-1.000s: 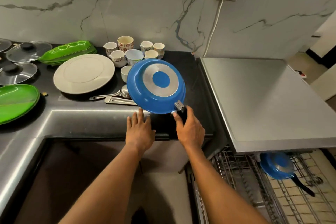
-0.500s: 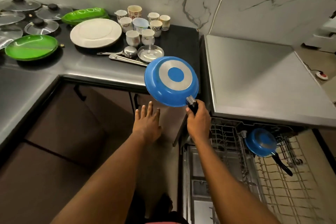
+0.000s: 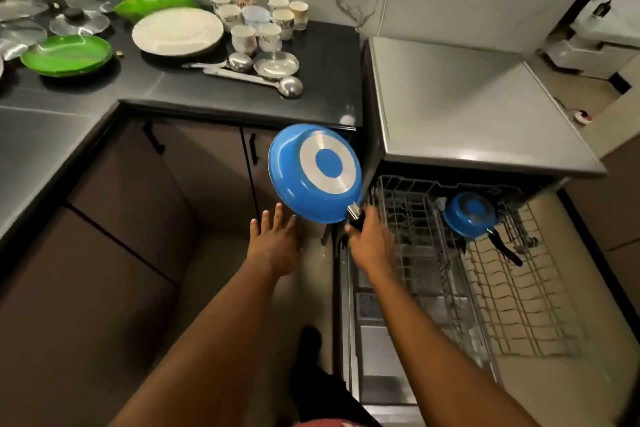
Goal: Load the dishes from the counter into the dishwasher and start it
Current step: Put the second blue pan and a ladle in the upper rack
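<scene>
— Many dishes wait on the dark counter (image 3: 322, 104) across the upper left: glass lids (image 3: 34, 10), a green plate (image 3: 65, 54), a white plate (image 3: 177, 31), cups (image 3: 258, 19) and steel ladles (image 3: 249, 76). What sits lower down?

— At centre, the left hand (image 3: 273, 243) has its fingers straight and spread and holds nothing. It is just under the blue pan (image 3: 313, 173), and I cannot tell whether the fingertips touch the rim. The pan is in the air, underside to the camera (a silver ring round a blue disc), in front of the cabinet doors. The right hand (image 3: 369, 246) is curled round its black handle.

— Has anything moved?

— Yes. A second ago the pan was above the counter's edge. Now it has come off the counter and down, towards the right. The left hand has dropped away from the counter edge with it.

— And further right?

— The dishwasher rack (image 3: 519, 305) is pulled out at lower right. A smaller blue pan (image 3: 469, 215) lies upside down near its back.

— What does that mean for the job?

— The pan looks midway to the rack and not yet loaded. With so much left on the counter, starting the machine seems a long way off.
</scene>
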Motion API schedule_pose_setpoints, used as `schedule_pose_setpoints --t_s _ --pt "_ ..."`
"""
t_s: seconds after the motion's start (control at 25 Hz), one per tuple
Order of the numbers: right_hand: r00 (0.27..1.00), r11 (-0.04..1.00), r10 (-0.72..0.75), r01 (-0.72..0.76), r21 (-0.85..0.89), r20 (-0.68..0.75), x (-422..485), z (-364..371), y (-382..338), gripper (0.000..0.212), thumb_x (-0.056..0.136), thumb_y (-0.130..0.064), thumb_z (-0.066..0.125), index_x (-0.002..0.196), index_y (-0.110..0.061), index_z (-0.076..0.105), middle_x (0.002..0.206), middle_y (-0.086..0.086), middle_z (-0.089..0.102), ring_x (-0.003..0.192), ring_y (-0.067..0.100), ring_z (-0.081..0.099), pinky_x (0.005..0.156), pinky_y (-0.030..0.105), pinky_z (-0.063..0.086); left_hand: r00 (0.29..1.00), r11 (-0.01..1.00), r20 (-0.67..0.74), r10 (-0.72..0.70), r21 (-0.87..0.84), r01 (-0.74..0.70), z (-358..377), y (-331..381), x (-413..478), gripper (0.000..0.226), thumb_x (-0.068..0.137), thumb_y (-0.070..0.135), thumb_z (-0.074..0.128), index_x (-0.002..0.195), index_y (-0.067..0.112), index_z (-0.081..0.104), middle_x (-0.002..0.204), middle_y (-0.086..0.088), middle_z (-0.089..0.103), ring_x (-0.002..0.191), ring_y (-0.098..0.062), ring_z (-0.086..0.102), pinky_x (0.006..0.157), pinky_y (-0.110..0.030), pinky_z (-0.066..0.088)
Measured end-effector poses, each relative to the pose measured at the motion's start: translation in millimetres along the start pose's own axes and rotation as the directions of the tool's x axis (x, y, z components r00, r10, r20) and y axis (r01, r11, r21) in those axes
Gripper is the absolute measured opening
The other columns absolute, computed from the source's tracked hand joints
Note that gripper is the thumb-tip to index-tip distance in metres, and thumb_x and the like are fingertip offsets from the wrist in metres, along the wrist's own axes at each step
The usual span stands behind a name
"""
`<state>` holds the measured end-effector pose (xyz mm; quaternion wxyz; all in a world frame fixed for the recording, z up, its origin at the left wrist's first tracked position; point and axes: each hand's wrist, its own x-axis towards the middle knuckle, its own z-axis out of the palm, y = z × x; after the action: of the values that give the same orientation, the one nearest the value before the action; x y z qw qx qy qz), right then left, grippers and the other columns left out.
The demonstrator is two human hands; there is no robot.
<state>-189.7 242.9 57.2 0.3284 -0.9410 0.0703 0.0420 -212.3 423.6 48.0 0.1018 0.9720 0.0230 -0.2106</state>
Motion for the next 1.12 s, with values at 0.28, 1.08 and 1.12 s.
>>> schedule_pose_setpoints --t_s 0.28,1.08,1.12 --pt "0.997 0.994 0.080 -0.081 -0.075 -0.009 -99.8 -37.7 76.6 0.028 0.090 -0.016 0.060 0.115 -0.013 0.049 0.109 0.008 0.060 0.100 0.030 0.060 0.073 0.038 0.046 0.983 0.992 0.166 0.084 0.075 -0.097 63.6 68.9 -79.3 0.072 0.099 0.037 0.043 0.158 0.023 0.005 0.165 -0.005 -0.005 0.150 -0.034 -0.010 0.121 -0.053 -0.003" --pt "0.970 0.959 0.243 -0.240 -0.148 0.001 -7.4 -177.2 366.3 0.026 0.090 -0.009 0.057 0.115 -0.013 0.052 0.101 0.006 0.064 0.091 0.028 0.062 0.073 0.038 0.052 0.916 0.957 0.361 0.175 0.155 -0.244 169.1 364.9 24.5 0.068 0.100 0.028 0.040 0.158 0.018 0.006 0.165 -0.010 -0.005 0.151 -0.032 -0.011 0.120 -0.051 -0.003" --pt "0.969 0.960 0.247 -0.247 -0.132 -0.018 3.6 -170.7 379.1 0.026 0.090 -0.010 0.058 0.116 -0.014 0.052 0.100 0.005 0.065 0.091 0.027 0.063 0.072 0.038 0.052 0.913 0.955 0.370 0.173 0.165 -0.247 177.3 371.3 42.2 0.067 0.101 0.030 0.039 0.158 0.019 0.006 0.165 -0.009 -0.004 0.150 -0.032 -0.012 0.120 -0.051 -0.004"
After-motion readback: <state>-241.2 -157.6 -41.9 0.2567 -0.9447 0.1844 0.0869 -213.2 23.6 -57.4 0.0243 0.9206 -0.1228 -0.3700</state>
